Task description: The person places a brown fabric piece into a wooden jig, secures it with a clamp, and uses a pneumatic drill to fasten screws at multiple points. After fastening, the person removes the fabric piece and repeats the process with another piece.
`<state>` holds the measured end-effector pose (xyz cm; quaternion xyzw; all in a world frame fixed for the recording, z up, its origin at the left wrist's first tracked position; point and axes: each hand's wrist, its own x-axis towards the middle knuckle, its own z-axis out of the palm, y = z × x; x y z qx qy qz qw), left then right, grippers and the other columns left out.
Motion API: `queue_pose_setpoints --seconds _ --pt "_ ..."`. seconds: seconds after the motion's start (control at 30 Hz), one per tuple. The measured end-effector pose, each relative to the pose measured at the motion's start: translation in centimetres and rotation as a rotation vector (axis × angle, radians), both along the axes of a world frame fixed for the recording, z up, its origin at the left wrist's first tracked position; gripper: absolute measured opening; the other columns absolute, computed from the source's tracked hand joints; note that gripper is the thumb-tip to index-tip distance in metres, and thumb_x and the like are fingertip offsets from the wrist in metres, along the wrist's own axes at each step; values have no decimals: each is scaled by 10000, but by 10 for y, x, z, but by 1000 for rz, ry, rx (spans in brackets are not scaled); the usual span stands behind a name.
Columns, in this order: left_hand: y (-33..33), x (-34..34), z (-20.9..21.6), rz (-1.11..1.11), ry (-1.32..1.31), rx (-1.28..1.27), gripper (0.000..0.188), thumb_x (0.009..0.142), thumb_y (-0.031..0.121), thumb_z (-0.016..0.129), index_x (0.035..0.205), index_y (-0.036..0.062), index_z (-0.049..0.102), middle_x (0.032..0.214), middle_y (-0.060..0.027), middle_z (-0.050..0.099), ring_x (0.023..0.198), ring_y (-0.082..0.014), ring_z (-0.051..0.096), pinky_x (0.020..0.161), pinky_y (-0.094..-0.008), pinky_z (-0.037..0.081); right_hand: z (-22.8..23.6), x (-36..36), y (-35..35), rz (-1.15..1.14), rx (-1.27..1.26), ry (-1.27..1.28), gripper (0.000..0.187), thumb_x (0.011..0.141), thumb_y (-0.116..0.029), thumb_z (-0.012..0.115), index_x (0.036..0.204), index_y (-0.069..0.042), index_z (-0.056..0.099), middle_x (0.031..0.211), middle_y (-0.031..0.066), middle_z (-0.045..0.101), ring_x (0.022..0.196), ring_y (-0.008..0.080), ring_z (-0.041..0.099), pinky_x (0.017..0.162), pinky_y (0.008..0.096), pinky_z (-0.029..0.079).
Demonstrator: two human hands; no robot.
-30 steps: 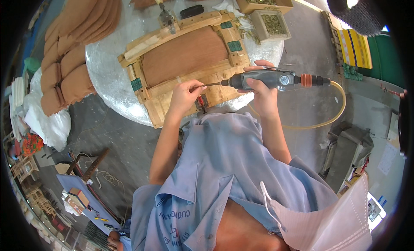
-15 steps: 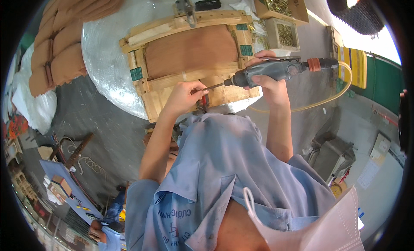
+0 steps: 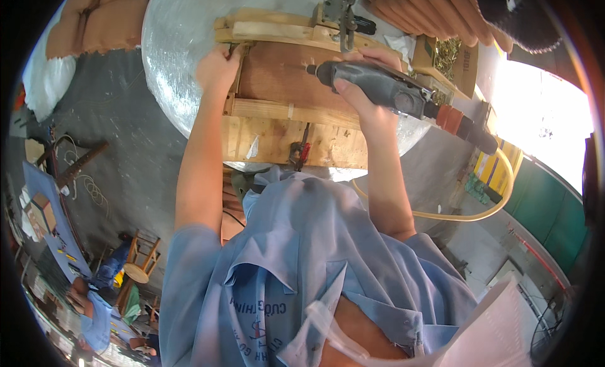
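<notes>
My right hand [image 3: 372, 102] grips a dark grey air screwdriver [image 3: 384, 87] with an orange ring near its hose end. It is held over the brown panel [image 3: 271, 77], nose toward the left; its thin bit is blurred. The panel sits inside a pale wooden frame [image 3: 277, 31]. At the frame's left end, my left hand [image 3: 217, 70] has its fingers closed at the corner. Whatever lies between those fingertips is hidden. Closer to me, a red-handled clamp [image 3: 301, 154] rests against the front wooden board [image 3: 334, 143].
A metal toggle clamp [image 3: 345, 20] stands at the far side. Boxes of screws [image 3: 447, 55] lie at the right. The round table [image 3: 167, 70] is wrapped in plastic. A yellow hose [image 3: 507, 178] loops from the driver. Brown cushions [image 3: 94, 20] are stacked at far left.
My left hand has left the driver bit's tip and reached to the frame's left corner. The driver has moved left and farther out over the panel. The whole view has shifted.
</notes>
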<state>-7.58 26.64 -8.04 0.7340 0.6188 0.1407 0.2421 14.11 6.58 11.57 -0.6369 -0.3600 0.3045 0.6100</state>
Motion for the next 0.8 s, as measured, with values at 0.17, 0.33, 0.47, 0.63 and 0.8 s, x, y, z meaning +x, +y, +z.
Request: queue_pose_setpoints --seconds 0.17,0.33,0.47,0.63,0.8 --pt "-5 8 -2 -9 11 -23 441 908 570 763 888 130 739 817 -74 774 791 -349 746 706 -474 559 -18 -9 38 -5 5 -88 616 780 -91 909 1324 -50 623 1173 94 730 1068 185 705 961 347 574" --pt "-8 9 9 -36 19 -53 438 911 578 755 916 141 743 862 -72 782 852 -321 756 733 -471 565 -40 -21 71 36 -4 -67 607 774 -95 908 1313 -51 632 1165 103 713 1078 194 692 963 347 574" --pt "-10 9 7 -65 69 -38 444 949 580 708 940 137 747 895 -74 786 885 -334 761 749 -483 569 -55 -28 91 93 11 -172 597 773 -90 914 1299 -44 637 1167 113 707 1092 199 692 968 347 575" --pt "-8 14 8 -126 154 -108 437 1000 563 636 999 155 793 957 -83 801 926 -340 771 775 -508 587 -64 -37 106 117 14 -154 594 772 -84 920 1292 -34 637 1155 118 711 1061 195 704 956 346 584" --pt "-9 15 7 -139 140 -85 436 1008 561 627 988 163 807 926 -106 801 924 -355 771 773 -524 593 -73 -37 115 131 3 -180 591 773 -85 918 1291 -32 639 1138 117 721 1021 197 722 930 347 596"
